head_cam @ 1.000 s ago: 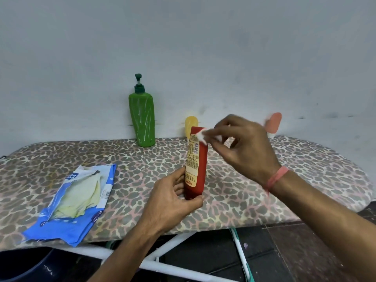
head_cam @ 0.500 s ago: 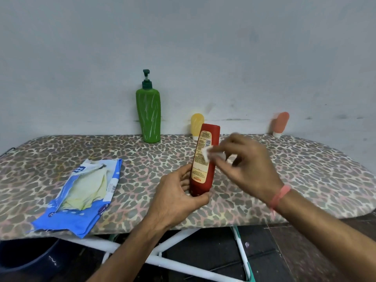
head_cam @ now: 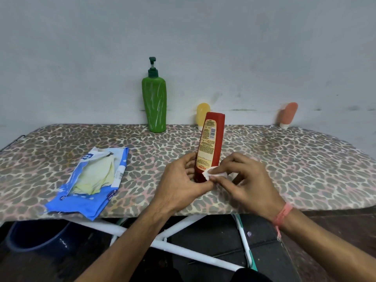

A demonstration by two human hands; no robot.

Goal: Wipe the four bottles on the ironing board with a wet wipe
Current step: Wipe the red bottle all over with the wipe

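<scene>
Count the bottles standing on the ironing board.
4: green pump bottle, small yellow bottle and small orange bottle by the wall; red bottle held at the front.

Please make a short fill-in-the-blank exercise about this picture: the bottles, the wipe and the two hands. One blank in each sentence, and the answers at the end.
1. The right hand presses the white wipe against the ______ part of the red bottle.
2. The left hand holds the red bottle near its ______.
3. The bottle with a pump is ______ in colour.
4. The blue wipes pack lies to the ______ of the red bottle.

Answers: lower; base; green; left
</scene>
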